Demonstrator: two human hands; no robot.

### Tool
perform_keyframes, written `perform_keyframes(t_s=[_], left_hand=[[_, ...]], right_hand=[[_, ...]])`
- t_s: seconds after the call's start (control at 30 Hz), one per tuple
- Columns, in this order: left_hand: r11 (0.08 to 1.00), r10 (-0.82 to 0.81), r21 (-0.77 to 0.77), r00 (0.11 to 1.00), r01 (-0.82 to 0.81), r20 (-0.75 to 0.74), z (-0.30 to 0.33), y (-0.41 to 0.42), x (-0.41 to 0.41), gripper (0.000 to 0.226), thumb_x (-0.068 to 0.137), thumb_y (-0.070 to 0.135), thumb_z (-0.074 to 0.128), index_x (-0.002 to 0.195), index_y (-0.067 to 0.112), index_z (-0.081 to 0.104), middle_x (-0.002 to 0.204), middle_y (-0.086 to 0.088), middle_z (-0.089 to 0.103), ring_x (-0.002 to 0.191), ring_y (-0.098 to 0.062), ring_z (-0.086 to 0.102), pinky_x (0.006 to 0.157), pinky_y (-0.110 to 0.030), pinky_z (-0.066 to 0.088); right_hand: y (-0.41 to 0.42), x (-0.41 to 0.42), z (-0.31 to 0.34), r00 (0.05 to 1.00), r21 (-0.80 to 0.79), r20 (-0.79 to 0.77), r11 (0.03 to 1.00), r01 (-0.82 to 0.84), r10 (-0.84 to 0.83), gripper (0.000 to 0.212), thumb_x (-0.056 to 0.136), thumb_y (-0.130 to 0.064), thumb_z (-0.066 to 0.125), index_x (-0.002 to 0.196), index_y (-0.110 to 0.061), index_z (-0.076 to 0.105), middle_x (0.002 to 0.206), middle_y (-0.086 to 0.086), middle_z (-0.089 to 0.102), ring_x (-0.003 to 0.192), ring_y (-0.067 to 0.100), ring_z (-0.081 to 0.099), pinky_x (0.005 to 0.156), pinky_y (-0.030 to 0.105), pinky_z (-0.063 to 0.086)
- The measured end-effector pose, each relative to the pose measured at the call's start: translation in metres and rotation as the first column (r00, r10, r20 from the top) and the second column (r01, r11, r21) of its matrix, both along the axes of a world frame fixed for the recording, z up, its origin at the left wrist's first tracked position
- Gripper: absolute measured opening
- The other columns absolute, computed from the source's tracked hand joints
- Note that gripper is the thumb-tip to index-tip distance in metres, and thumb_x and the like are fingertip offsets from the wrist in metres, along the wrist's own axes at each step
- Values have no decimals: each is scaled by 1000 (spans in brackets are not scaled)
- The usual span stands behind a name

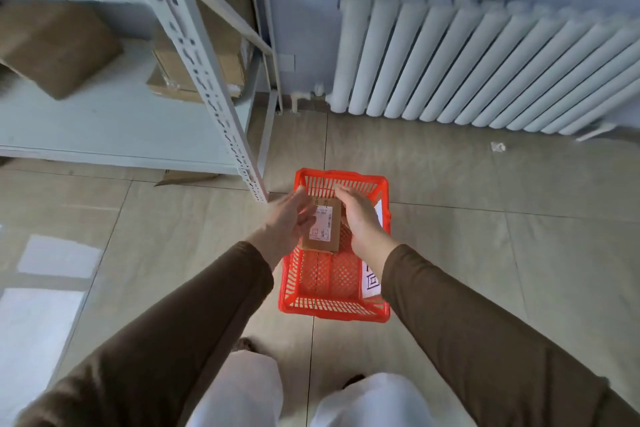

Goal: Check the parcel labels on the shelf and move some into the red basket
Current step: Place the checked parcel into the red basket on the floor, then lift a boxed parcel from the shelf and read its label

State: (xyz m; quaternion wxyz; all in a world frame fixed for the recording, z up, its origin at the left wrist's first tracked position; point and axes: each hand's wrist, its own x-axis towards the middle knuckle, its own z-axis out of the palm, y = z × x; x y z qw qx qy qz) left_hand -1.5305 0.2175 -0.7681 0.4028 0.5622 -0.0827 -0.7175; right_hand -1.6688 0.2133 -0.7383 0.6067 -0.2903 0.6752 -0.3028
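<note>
A red plastic basket (332, 305) stands on the floor in front of me. Over its far half I hold a small brown cardboard parcel (322, 229) with a white label facing up. My left hand (289, 218) grips its left edge and my right hand (360, 218) its right edge. Another piece of brown cardboard shows under my right hand inside the basket. On the white shelf (114, 125) at the left lie a brown parcel (59, 45) and a stack of cardboard boxes (207, 59).
The shelf's white perforated post (207, 80) slants down to the floor just left of the basket. A white radiator (485, 62) runs along the wall at the right. A white paper sign (370, 281) hangs on the basket's right side. A paper scrap (497, 147) lies on the tiles.
</note>
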Motion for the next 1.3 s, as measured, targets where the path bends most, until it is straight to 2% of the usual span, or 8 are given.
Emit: perform_keyframes(t_s=[0.13,0.27,0.43,0.53,0.67,0.93,1.03,1.3], left_hand=[[993,14,-116,1000,-12,20,141,6,34,17,108,27,53,117,15,61,119,-5,68,104,-20,67,79,-30,56],[964,6,-265,999,4,38,261,16,82,25,106,26,58,128,14,60,128,-9,69,119,-26,67,95,-36,56],[908,60,-417,996,-28,65,378,27,163,31,107,22,56,135,11,61,132,-12,69,120,-29,67,102,-38,55],[869,77,-495,992,-16,103,431,34,220,36,107,23,55,141,10,58,132,-9,70,119,-26,69,104,-39,54],[818,91,-574,980,27,175,487,41,303,33,107,21,55,138,11,60,134,-9,71,124,-26,68,112,-43,50],[737,119,-669,958,91,262,557,40,436,35,104,18,59,138,10,62,138,-12,69,131,-30,64,115,-46,47],[705,145,-702,948,103,285,574,28,472,31,105,18,58,135,12,63,136,-11,70,130,-30,64,113,-46,48],[611,273,-772,869,176,414,621,-33,552,29,104,19,60,132,14,65,133,-6,71,128,-23,65,114,-44,47]], right_hand=[[2,25,143,993,-174,-75,979,-104,92,33,103,-27,59,132,-15,68,133,1,67,108,12,63,92,28,49],[2,62,260,974,-306,-116,925,-223,196,32,102,-29,59,129,-17,70,131,-4,68,117,9,59,106,32,46],[3,137,370,945,-454,-136,829,-327,298,21,101,-36,59,115,-24,71,108,-13,71,103,4,64,91,29,50],[5,193,418,937,-539,-128,771,-340,325,23,101,-36,59,119,-24,68,121,-5,70,112,13,64,96,36,52],[7,275,468,934,-610,-101,720,-331,343,21,100,-32,61,119,-26,64,130,-4,64,116,11,61,102,40,53],[0,403,533,917,-694,-84,637,-335,391,27,99,-33,64,125,-25,64,127,-5,66,119,11,61,88,28,49],[-12,436,549,909,-711,-92,612,-345,406,28,98,-36,65,124,-27,64,125,-6,67,120,13,62,99,34,52],[-72,514,602,882,-795,-73,507,-334,466,32,101,-26,62,133,-22,60,132,-1,65,122,14,63,104,39,54]])
